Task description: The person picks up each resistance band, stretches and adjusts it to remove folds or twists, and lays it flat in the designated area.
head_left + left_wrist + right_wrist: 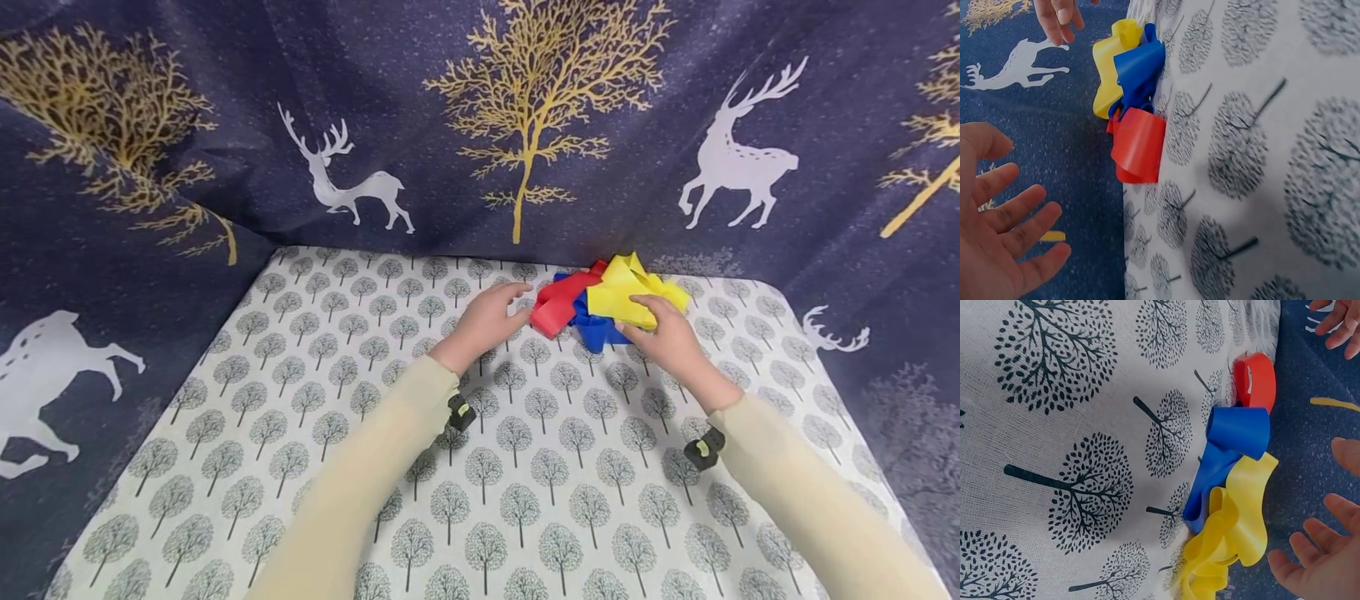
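Three flat, smooth resistance bands lie in a loose heap at the far side of the table: a red band (557, 305) on the left, a blue band (595, 333) in the middle and a yellow band (618, 293) on the right. They fold over one another, and much of the blue one is covered in the head view. Just left of the red band is my left hand (489, 321), fingers loosely spread and holding nothing. My right hand (671, 340) hovers by the yellow band, overlapping it in the head view; the right wrist view shows its relaxed fingers (1309, 550) apart from the band.
A white cloth with a tree print (517, 475) covers the table. Behind it and along both sides hangs a dark blue curtain (375, 75) with deer and golden trees, close behind the bands. A small black device (461, 412) sits at each sleeve cuff.
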Tool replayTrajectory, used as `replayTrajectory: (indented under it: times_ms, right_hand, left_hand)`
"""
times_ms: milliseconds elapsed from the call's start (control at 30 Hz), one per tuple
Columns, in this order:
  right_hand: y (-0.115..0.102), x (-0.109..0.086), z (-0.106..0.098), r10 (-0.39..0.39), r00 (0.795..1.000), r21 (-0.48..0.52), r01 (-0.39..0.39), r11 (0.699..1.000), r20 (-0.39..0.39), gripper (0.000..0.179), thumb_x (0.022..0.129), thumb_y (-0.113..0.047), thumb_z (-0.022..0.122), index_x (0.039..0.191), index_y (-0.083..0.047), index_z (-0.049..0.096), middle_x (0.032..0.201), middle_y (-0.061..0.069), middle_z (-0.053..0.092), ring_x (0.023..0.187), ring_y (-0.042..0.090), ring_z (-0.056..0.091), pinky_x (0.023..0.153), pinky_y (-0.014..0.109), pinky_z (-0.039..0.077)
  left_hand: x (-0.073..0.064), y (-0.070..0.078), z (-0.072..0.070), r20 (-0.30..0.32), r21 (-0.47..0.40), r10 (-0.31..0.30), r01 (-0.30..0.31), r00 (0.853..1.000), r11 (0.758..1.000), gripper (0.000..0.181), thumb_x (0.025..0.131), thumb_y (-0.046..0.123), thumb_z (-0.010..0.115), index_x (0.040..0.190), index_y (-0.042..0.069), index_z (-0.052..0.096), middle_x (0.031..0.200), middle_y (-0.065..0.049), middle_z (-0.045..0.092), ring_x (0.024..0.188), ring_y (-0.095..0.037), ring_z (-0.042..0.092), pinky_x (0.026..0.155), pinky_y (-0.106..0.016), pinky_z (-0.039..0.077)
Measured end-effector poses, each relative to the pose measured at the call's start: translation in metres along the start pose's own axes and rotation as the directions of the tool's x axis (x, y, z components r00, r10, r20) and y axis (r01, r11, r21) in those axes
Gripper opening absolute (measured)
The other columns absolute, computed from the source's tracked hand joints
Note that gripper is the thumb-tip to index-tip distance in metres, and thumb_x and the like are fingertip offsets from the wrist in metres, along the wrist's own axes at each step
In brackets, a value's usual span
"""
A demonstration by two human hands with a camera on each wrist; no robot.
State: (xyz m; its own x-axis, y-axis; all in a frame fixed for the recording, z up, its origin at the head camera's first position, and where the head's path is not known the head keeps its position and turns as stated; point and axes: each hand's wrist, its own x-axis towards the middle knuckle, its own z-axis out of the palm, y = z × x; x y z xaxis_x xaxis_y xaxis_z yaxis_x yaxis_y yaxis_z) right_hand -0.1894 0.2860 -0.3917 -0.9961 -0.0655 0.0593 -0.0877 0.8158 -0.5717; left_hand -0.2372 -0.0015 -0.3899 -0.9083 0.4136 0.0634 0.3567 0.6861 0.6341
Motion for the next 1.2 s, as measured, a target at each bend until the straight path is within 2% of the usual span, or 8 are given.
replayTrajectory:
  times_ms: [300, 400, 533, 633, 800, 900, 1033, 1200]
  right_hand:
    - [0.007, 0.006, -0.007, 0.087, 0.995, 0.025, -0.088, 0.996, 0.055, 0.066, 0.100, -0.030, 0.062, 0.152, 0.005, 0.040, 0.159, 0.036, 0.034, 0.145, 0.056, 0.032, 0.118, 0.070, 0.032]
    - [0.009, 0.008, -0.009, 0.105, 0.992, 0.036, -0.107, 0.994, 0.065, 0.065, 0.102, -0.030, 0.059, 0.153, 0.004, 0.038, 0.158, 0.036, 0.033, 0.144, 0.056, 0.035, 0.116, 0.071, 0.034]
    - [0.011, 0.010, -0.008, 0.121, 0.990, 0.054, -0.125, 0.991, 0.074, 0.065, 0.103, -0.031, 0.057, 0.154, 0.004, 0.038, 0.159, 0.035, 0.034, 0.143, 0.054, 0.036, 0.115, 0.070, 0.036]
    - [0.014, 0.012, -0.007, 0.134, 0.988, 0.066, -0.139, 0.988, 0.076, 0.065, 0.103, -0.032, 0.056, 0.154, 0.004, 0.037, 0.159, 0.035, 0.034, 0.142, 0.054, 0.037, 0.115, 0.069, 0.036]
    - [0.019, 0.016, -0.003, 0.167, 0.984, 0.093, -0.173, 0.981, 0.068, 0.065, 0.103, -0.030, 0.057, 0.154, 0.005, 0.037, 0.158, 0.036, 0.035, 0.142, 0.055, 0.038, 0.116, 0.068, 0.037]
    - [0.022, 0.018, 0.001, 0.193, 0.979, 0.110, -0.199, 0.974, 0.064, 0.066, 0.103, -0.029, 0.057, 0.155, 0.005, 0.035, 0.158, 0.036, 0.034, 0.143, 0.055, 0.037, 0.116, 0.067, 0.037]
    - [0.024, 0.020, 0.005, 0.225, 0.973, 0.135, -0.230, 0.964, 0.050, 0.065, 0.103, -0.028, 0.056, 0.155, 0.004, 0.034, 0.159, 0.035, 0.034, 0.144, 0.054, 0.037, 0.117, 0.065, 0.038]
    - [0.025, 0.022, 0.009, 0.249, 0.968, 0.182, -0.246, 0.952, 0.005, 0.063, 0.103, -0.024, 0.055, 0.155, 0.005, 0.034, 0.160, 0.034, 0.033, 0.145, 0.052, 0.037, 0.118, 0.063, 0.038]
  left_hand:
    - [0.020, 0.012, 0.008, 0.073, -0.096, 0.019, -0.012, 0.997, 0.995, 0.051, 0.102, 0.021, 0.057, 0.152, 0.014, 0.050, 0.146, -0.012, 0.061, 0.124, -0.030, 0.062, 0.097, -0.041, 0.055]
    - [0.026, 0.015, 0.010, 0.076, -0.099, 0.024, -0.016, 0.997, 0.995, 0.050, 0.102, 0.022, 0.058, 0.151, 0.013, 0.051, 0.142, -0.011, 0.063, 0.105, -0.023, 0.065, 0.089, -0.033, 0.054]
    - [0.033, 0.019, 0.014, 0.081, -0.120, 0.010, 0.000, 0.997, 0.993, 0.049, 0.103, 0.023, 0.058, 0.150, 0.013, 0.052, 0.100, -0.011, 0.067, 0.067, -0.011, 0.047, 0.066, -0.021, 0.044]
    - [0.038, 0.022, 0.019, 0.090, -0.176, -0.019, 0.035, 0.996, 0.984, 0.048, 0.103, 0.021, 0.058, 0.150, 0.013, 0.052, 0.097, -0.012, 0.068, 0.057, -0.005, 0.041, 0.057, -0.016, 0.040]
    - [0.045, 0.028, 0.033, 0.091, -0.301, -0.089, 0.112, 0.992, 0.947, 0.047, 0.103, 0.019, 0.058, 0.149, 0.012, 0.052, 0.142, -0.015, 0.064, 0.058, -0.004, 0.046, 0.053, -0.015, 0.041]
    - [0.049, 0.031, 0.042, 0.084, -0.320, -0.107, 0.128, 0.991, 0.939, 0.047, 0.103, 0.018, 0.057, 0.149, 0.011, 0.053, 0.145, -0.014, 0.061, 0.065, -0.008, 0.054, 0.056, -0.018, 0.045]
    - [0.053, 0.034, 0.052, 0.071, -0.297, -0.115, 0.131, 0.991, 0.946, 0.045, 0.102, 0.019, 0.057, 0.147, 0.013, 0.057, 0.143, -0.011, 0.064, 0.093, -0.012, 0.063, 0.075, -0.018, 0.048]
    - [0.055, 0.039, 0.057, 0.097, -0.331, -0.115, 0.141, 0.989, 0.933, 0.045, 0.102, 0.018, 0.054, 0.147, 0.014, 0.057, 0.145, -0.009, 0.063, 0.091, -0.017, 0.061, 0.069, -0.020, 0.042]
